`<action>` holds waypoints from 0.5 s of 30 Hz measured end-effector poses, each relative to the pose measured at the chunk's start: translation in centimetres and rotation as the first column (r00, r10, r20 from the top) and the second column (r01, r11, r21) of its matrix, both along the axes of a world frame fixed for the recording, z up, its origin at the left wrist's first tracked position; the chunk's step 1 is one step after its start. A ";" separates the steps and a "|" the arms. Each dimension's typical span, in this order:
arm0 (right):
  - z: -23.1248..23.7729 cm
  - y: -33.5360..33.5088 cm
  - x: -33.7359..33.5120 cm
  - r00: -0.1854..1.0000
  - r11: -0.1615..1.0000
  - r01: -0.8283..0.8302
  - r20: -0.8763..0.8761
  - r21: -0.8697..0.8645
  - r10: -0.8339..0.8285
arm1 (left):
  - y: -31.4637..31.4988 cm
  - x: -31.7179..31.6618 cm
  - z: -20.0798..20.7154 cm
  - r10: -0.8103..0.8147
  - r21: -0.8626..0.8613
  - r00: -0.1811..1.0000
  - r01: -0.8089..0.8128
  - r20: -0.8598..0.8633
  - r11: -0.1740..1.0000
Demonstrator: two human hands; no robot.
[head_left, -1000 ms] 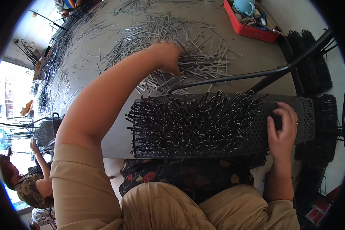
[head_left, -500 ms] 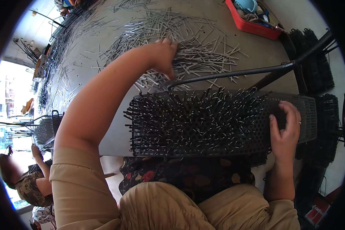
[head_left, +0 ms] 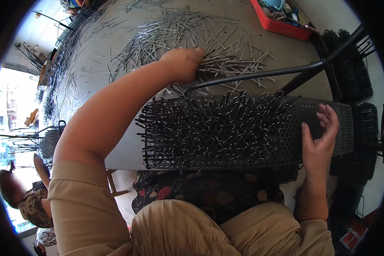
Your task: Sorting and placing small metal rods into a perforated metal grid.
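Note:
My left hand [head_left: 184, 63] reaches across to the pile of thin grey strips [head_left: 170, 27] on the table. Its fingers are curled round a bunch of the strips [head_left: 226, 63], whose ends fan out to the right; the fingertips are partly hidden. In front of me lies a dark perforated plate [head_left: 343, 128], its left and middle holes filled with upright black pins [head_left: 217, 132] with pale tips. Open, with thumb and fingers apart, my right hand [head_left: 322, 134] is over the plate's bare right part. Nothing shows in it.
A bent dark metal bar [head_left: 260, 77] crosses just behind the plate. At the far right stands a red tray [head_left: 281, 29] of mixed items. Dark bristly racks [head_left: 365, 128] line the right side. At the left, a co-worker [head_left: 30, 200] sits by a similar pin-filled piece [head_left: 50, 143].
My left hand has closed and drawn the strips together, moving slightly right and down. My right hand's fingers have lifted and spread. The pin-filled plate has shifted slightly.

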State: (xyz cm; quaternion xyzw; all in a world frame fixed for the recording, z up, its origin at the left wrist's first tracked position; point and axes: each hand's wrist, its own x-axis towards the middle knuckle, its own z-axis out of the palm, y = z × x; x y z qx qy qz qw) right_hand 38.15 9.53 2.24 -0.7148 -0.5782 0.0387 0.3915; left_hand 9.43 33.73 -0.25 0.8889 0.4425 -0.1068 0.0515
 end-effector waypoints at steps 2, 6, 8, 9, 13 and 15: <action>0.0 0.0 0.1 0.999 1.000 0.017 -0.048 0.020 -0.016 | 0.7 -0.4 0.1 -0.010 -0.006 1.000 0.010 0.003 1.000; 0.2 0.3 0.2 0.983 0.999 -0.033 0.183 0.039 0.026 | 3.7 -2.7 0.6 0.002 0.061 1.000 -0.004 0.025 0.998; 0.1 0.2 0.3 0.981 0.997 -0.035 0.191 0.065 0.022 | 4.6 -3.8 1.7 0.017 0.080 0.969 -0.037 0.245 0.996; 0.1 0.0 0.5 0.971 0.999 -0.047 0.233 -0.004 0.047 | 4.7 -3.8 2.7 0.016 0.077 0.969 -0.036 0.246 0.996; 0.1 -0.1 1.0 0.956 0.995 -0.075 0.280 -0.061 0.089 | 7.1 -4.2 7.6 0.227 -0.133 0.912 -0.192 0.342 0.972; -0.4 -0.1 0.9 0.976 0.998 -0.029 0.213 -0.059 0.041 | 3.2 0.5 12.6 0.565 -0.371 0.796 -0.468 0.216 0.802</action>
